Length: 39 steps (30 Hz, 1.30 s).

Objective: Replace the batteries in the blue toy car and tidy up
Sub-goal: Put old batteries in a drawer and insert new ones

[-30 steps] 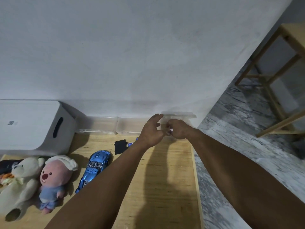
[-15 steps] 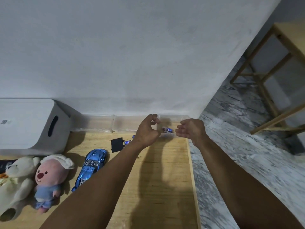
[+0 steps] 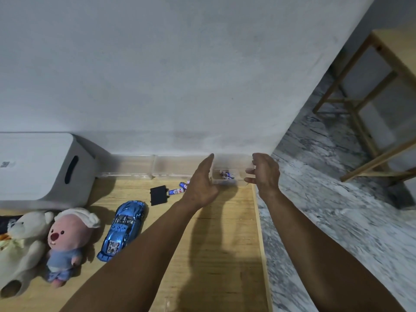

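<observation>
Blue car [image 3: 123, 229] lower left on surface [image 3: 213, 255], left hand [image 3: 201, 182] and right hand [image 3: 265, 174] flanking clear box [image 3: 225, 181] at centre, both grips apart, holding nothing, batteries [image 3: 226, 174] in box, two more [image 3: 179, 188] beside black cover [image 3: 159, 195].

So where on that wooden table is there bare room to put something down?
The widest bare wood lies between the blue toy car and the table's right edge, though the left forearm crosses above it. It is crowded by the wall: clear battery box, loose batteries, black cover. Plush toys and a grey bin fill the left.
</observation>
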Available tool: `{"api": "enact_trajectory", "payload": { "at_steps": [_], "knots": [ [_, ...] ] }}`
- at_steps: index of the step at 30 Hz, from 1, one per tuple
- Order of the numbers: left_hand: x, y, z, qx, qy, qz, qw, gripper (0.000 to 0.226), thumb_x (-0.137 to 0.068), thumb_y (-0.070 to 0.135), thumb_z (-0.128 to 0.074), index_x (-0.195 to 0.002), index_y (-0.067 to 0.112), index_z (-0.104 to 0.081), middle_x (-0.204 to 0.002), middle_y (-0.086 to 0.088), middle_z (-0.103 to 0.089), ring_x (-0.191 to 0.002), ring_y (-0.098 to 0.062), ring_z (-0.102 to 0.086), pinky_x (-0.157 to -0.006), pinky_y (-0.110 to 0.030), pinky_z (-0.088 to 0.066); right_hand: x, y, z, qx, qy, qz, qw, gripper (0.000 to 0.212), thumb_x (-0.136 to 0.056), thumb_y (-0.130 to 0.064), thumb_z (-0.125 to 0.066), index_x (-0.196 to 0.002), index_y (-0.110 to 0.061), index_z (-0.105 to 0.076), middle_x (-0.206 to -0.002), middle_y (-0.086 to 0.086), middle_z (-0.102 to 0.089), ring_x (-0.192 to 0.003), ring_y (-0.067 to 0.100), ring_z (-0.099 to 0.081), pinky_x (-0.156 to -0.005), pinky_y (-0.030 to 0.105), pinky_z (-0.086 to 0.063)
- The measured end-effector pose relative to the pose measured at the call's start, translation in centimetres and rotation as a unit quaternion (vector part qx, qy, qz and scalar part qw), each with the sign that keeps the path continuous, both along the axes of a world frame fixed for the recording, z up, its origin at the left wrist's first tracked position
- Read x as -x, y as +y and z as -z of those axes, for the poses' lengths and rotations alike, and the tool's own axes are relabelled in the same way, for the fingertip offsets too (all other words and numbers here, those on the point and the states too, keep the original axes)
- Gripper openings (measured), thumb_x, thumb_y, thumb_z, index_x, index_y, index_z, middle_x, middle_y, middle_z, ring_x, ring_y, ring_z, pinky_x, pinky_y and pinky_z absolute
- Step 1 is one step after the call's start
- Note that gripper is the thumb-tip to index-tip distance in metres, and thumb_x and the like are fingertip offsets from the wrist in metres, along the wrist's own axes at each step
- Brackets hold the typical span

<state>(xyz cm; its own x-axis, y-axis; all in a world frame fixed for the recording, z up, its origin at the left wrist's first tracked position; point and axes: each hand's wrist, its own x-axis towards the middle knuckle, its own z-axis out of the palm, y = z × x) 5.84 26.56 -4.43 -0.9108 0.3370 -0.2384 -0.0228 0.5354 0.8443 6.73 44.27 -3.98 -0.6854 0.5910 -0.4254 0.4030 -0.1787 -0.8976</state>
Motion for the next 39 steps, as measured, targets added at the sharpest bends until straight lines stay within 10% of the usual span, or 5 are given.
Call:
{"api": "enact_trajectory", "payload": {
  "at_steps": [5,12,22,39],
  "knots": [
    [-0.9,-0.1,0.5,0.173,0.064,0.119,0.976,0.075,-0.08,0.002,-0.059,-0.149,0.017,-0.034,-0.162,-0.001,-0.016,-0.14,-0.028,-0.03,-0.102,-0.032,-0.04,-0.7,-0.2,1.7,-0.231,-0.06,-0.108,0.965,0.022,-0.079,-0.014,-0.069,-0.1,-0.015,-0.074,-0.105,0.0,-0.07,-0.098,0.018,-0.067,-0.09,0.026,-0.05],
    [-1.3,0.0,0.9,0.298,0.107,0.179,0.932,0.083,-0.08,0.009,-0.057,-0.153,0.02,-0.02,-0.164,-0.002,-0.007,-0.128,-0.031,-0.04,-0.091,-0.039,-0.047,-0.6,-1.1,1.4,-0.378,-0.122,-0.139,0.907,0.024,-0.086,-0.022,-0.065,-0.109,-0.021,-0.072,-0.108,0.006,-0.07,-0.116,0.025,-0.054,-0.079,0.03,-0.046],
    [-1.3,0.3,1.7,0.41,0.126,0.231,0.873,0.093,-0.088,0.023,-0.058,-0.155,0.017,0.006,-0.163,-0.006,0.015,-0.136,-0.032,-0.031,-0.107,-0.045,-0.032,-1.6,-0.8,2.7,-0.448,-0.123,-0.298,0.834,0.059,-0.083,-0.023,-0.074,-0.137,-0.021,-0.052,-0.153,0.003,-0.035,-0.136,0.026,-0.032,-0.102,0.037,-0.039],
    [-1.0,0.6,2.3,0.398,0.103,0.228,0.883,0.102,-0.087,0.028,-0.065,-0.154,0.014,0.011,-0.16,-0.005,0.025,-0.135,-0.033,-0.031,-0.107,-0.045,-0.033,-1.9,-1.6,2.7,-0.531,-0.137,-0.294,0.783,0.053,-0.086,-0.032,-0.07,-0.135,-0.022,-0.052,-0.143,0.006,-0.043,-0.128,0.029,-0.039,-0.085,0.04,-0.05]
  ]
}}
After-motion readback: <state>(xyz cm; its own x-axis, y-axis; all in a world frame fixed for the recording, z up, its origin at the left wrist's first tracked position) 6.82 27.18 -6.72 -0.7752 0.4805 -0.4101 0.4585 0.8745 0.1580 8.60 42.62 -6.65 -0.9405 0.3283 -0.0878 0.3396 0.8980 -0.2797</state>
